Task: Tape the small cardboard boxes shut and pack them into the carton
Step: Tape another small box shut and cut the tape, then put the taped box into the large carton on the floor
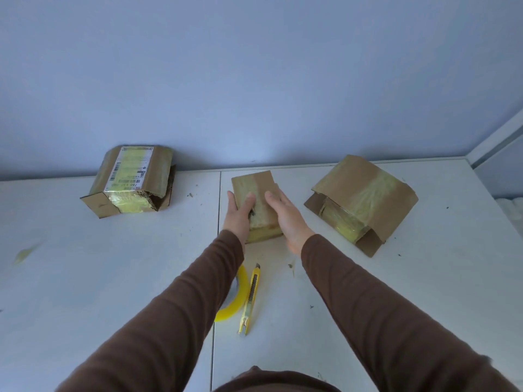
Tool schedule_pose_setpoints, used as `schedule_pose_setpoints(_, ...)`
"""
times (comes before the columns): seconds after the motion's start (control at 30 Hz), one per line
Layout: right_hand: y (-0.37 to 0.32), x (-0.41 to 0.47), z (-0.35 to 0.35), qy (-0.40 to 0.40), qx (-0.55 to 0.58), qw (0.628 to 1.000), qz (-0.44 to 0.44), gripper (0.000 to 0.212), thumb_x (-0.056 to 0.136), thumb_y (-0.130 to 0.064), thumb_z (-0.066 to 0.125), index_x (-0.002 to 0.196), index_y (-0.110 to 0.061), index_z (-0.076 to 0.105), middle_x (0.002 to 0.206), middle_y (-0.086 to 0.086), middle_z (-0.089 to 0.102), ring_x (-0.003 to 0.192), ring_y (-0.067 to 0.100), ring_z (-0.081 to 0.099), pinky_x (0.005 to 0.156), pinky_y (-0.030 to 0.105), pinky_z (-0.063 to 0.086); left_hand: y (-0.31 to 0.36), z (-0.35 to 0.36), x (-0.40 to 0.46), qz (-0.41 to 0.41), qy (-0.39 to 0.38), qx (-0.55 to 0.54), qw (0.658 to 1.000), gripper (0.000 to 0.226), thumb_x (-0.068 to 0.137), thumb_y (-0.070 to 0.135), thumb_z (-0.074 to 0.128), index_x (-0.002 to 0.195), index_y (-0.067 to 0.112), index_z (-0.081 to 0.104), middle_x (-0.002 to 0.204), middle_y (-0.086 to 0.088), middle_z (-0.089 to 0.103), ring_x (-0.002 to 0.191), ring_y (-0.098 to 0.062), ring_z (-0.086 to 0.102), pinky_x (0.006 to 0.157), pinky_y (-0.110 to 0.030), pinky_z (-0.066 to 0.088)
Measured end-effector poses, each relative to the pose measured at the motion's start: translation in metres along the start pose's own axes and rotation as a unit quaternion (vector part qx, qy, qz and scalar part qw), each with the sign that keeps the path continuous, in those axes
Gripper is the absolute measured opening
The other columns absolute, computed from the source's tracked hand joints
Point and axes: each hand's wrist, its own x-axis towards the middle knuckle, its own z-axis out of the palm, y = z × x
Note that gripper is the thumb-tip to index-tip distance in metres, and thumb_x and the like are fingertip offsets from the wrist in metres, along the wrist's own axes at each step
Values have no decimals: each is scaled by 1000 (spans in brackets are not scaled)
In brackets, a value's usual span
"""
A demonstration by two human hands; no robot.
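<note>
On the white table, against the blue wall:

Middle box: a small cardboard box (pixel 256 203) banded with yellowish tape sits near the table's far edge, right between both hands.

Left hand: the left hand (pixel 239 213) grips the box's left side, thumb laid over the top and the other fingers hidden down the side.

Right hand: the right hand (pixel 285 215) lies on the box's right top edge with fingers nearly straight, pressing rather than clutching.

Left box: a taped box with a shipping label (pixel 131 181) stands well apart to the left, one end flap open.

Right box: a larger taped box (pixel 363 203) stands near the right hand, tilted, end flaps loose.

Tools: a yellow tape roll (pixel 236 304), partly under the left sleeve, just beside a yellow utility knife (pixel 250 299), nearer the person than the box.
</note>
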Motion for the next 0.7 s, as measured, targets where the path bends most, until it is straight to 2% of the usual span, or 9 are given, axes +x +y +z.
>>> schedule_pose_setpoints(0.03,6,5,1,6,15,1000,-1,70,98,-53,57,159,-37,29,154,-8,49,136,12,52,118,41,38,-6,-2,5,-7,-5,-31,999,101,70,69,70,157,42,25,149,-2,55,130,-27,58,111,-53,44)
schedule_pose_setpoints(0.1,13,10,1,18,25,1000,-4,63,99,-49,57,157,-34,37,146,-8,58,129,11,59,114,40,44,-10,-4,9,-17,-19,-50,998,97,69,68,71,154,39,35,139,-3,63,124,-28,63,107,-56,47)
schedule_pose_setpoints(0.2,13,11,1,12,26,1000,1,62,98,-50,57,155,-33,39,145,-8,59,129,10,59,114,40,44,-6,-2,2,-15,-25,-57,998,89,77,63,68,155,34,37,132,-3,68,121,-28,65,106,-56,49)
schedule_pose_setpoints(0.27,8,8,2,9,17,1000,-2,66,94,-55,57,154,-35,40,145,-9,59,129,12,58,114,43,44,-1,0,-3,0,-26,-52,998,76,86,56,64,153,31,39,129,-3,70,119,-28,67,104,-56,50)
schedule_pose_setpoints(0.4,-5,-2,0,-5,27,999,-20,53,100,-46,57,151,-40,42,139,-9,63,123,13,63,106,43,51,16,5,-19,20,-32,-89,995,43,103,38,54,144,27,49,121,-8,72,102,-26,73,81,-46,61)
schedule_pose_setpoints(0.43,-10,-6,-1,-14,27,999,-32,52,100,-46,57,150,-42,43,139,-12,62,125,11,61,109,43,49,21,6,-25,37,-34,-109,993,42,103,39,54,143,25,50,123,-9,71,103,-26,73,80,-46,61)
schedule_pose_setpoints(0.5,-21,-10,-5,-25,18,998,-56,48,100,-44,57,147,-43,48,138,-16,63,128,8,59,113,42,44,32,4,-32,70,-24,-127,989,53,97,49,59,142,24,50,129,-8,68,113,-26,69,89,-49,59)
schedule_pose_setpoints(0.6,-37,-18,-13,-63,2,996,-70,40,101,-36,60,141,-33,59,131,-10,69,124,12,63,109,38,45,49,-8,-54,92,47,-100,990,72,80,63,67,137,22,54,124,3,67,116,-15,62,105,-44,48)
schedule_pose_setpoints(0.7,-57,-30,-10,-136,-64,987,-58,32,99,-34,63,130,-25,68,122,-2,74,114,16,69,100,33,50,61,-36,-83,106,80,-49,990,81,74,66,70,138,22,47,116,4,61,110,-15,60,101,-39,48)
